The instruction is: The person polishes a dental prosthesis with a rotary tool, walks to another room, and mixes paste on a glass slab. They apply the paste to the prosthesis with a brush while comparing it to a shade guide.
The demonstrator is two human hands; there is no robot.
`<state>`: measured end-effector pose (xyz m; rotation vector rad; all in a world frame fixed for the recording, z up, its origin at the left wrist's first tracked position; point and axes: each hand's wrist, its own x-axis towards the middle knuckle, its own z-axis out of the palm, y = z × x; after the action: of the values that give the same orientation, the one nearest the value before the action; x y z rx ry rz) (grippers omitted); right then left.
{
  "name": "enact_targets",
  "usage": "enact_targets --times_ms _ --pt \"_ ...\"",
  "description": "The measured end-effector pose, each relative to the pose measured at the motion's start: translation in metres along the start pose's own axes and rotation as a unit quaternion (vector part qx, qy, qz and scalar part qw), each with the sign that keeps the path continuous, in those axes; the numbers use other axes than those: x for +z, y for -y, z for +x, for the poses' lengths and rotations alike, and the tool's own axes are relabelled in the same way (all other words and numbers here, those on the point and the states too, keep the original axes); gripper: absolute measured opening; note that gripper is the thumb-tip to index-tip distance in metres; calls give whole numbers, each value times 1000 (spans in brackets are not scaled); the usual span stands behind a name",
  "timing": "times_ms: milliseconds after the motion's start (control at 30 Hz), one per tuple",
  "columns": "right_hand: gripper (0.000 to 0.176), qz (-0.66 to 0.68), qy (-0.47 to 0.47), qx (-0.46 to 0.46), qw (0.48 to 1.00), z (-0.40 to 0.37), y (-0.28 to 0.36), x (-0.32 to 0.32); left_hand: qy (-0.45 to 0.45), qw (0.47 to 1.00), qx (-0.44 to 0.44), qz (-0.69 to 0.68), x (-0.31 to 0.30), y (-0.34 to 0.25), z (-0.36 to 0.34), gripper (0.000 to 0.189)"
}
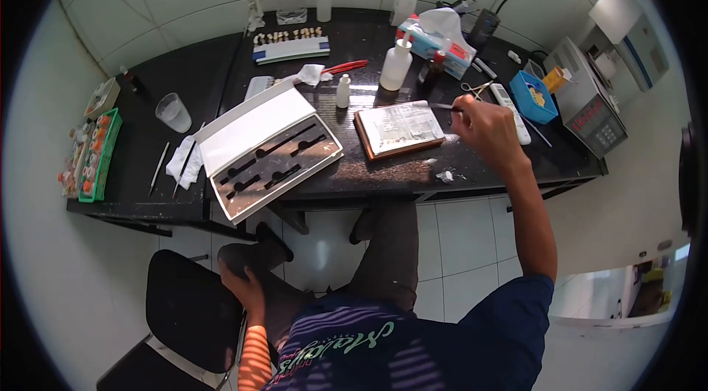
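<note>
My right hand (pixel 483 126) is closed in a pinch round a thin dark tool (pixel 441 106), whose kind I cannot make out. The tool's tip points left, at the upper right edge of a white pad (pixel 402 126) with grey smears and small marks. Under the pad is a brown block (pixel 409 153). Below the tabletop, my left hand (pixel 240 288) lies on my thigh with its fingers stretched out, holding nothing. A small white dropper bottle (pixel 344 91) stands left of the pad; a larger white bottle (pixel 396 65) stands behind it.
An open white case (pixel 251 126) with black slots overhangs the table's front edge. Behind are a rack of tooth-shaped pieces (pixel 291 50) and a tissue box (pixel 435 48). At right are scissors-like forceps (pixel 476 89), a blue basket (pixel 532 96) and a grey appliance (pixel 590 96). A glass (pixel 173 112) stands left.
</note>
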<state>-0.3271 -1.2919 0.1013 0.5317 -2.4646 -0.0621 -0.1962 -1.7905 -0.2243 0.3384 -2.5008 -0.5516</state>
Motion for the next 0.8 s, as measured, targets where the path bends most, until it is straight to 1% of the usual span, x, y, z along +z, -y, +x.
enact_targets --times_ms 33,67,100,133,167,200,233,267,333,367,433,467,533,567,600,633,667,700,733,767,800 --pt "24 18 -22 -54 998 -9 14 -11 5 1000 11 -7 -5 -25 0 57" --pt "23 51 -57 -79 994 -22 28 -12 92 979 -69 -170 -11 -56 -3 53" --pt "24 71 -49 -112 990 -34 42 -14 178 917 -151 -323 -16 -84 -5 49" --pt "26 80 -4 -137 987 -44 56 -24 278 878 -131 -368 -21 -105 -3 40" --pt "28 103 -12 -145 984 -55 71 -22 385 793 -166 -442 -29 -137 2 32" --pt "26 118 -9 -160 980 -64 85 -21 475 727 -145 -474 -49 -177 17 30" --pt "28 143 -33 -163 976 -75 96 -16 527 666 -133 -511 -64 -208 27 33" --pt "26 179 -86 -149 969 -84 106 -6 568 625 -89 -529 -72 -229 35 36" --pt "30 237 -96 -104 961 -94 117 -10 579 605 43 -546 -91 -270 45 36" --pt "30 234 -97 -104 962 -97 116 -11 579 604 47 -546 -97 -282 52 36" --pt "25 275 -159 -39 947 -106 112 -11 609 616 224 -446 -108 -303 64 36" --pt "25 273 -162 -37 948 -112 108 -11 609 615 228 -445 -113 -312 70 36" --pt "23 233 -280 75 928 -127 96 -9 592 625 288 -419 -125 -327 85 35" --pt "15 213 -311 117 919 -133 88 -6 580 637 311 -401 -131 -337 96 32" --pt "13 244 -380 200 870 -137 70 -1 584 637 315 -393 -133 -352 106 32" --pt "23 222 -389 215 868 -138 56 0 550 658 360 -367 -133 -362 120 31" --pt "23 222 -393 218 866 -143 47 1 515 676 402 -340 -133 -373 129 30" --pt "23 261 -399 287 831 -146 38 4 513 676 407 -337 -132 -385 135 30" --pt "24 299 -402 356 789 -151 28 7 471 691 445 -321 -131 -397 139 30" --pt "24 299 -405 357 787 -158 14 12 427 702 481 -305 -128 -411 142 31" --pt "21 292 -401 347 796 -166 -3 18 426 702 483 -303 -122 -429 147 31"
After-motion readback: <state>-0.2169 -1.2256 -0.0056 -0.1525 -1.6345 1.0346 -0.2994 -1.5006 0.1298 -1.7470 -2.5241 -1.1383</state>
